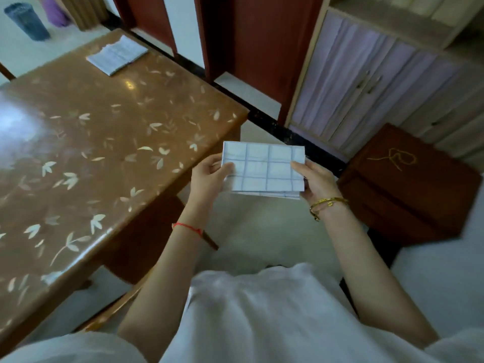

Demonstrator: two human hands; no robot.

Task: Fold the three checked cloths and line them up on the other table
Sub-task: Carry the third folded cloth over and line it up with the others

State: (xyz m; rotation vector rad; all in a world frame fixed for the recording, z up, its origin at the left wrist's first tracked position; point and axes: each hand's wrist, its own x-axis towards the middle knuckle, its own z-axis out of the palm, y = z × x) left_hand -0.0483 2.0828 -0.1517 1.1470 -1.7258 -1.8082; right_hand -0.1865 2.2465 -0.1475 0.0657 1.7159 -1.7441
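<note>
Held cloth: We found a folded checked cloth [264,169], white with blue lines, held in the air just off the surface's [104,153] near corner.
Left grip: The left hand [207,176] pinched the cloth's left edge, thumb on top.
Right grip: The right hand [317,182] pinched the right edge likewise.
Second cloth: A second folded cloth [117,55] lay at the surface's far end.
Containers: A blue perforated bin [26,20] stood on the floor beyond, with a purple bin [53,10] just beside it; we could not tell their contents.
Cabinet: The lilac-doored cabinet [366,82] stood with its doors closed.
Low stand: A yellow cord [392,158] lay on the wooden stand [419,195].
</note>
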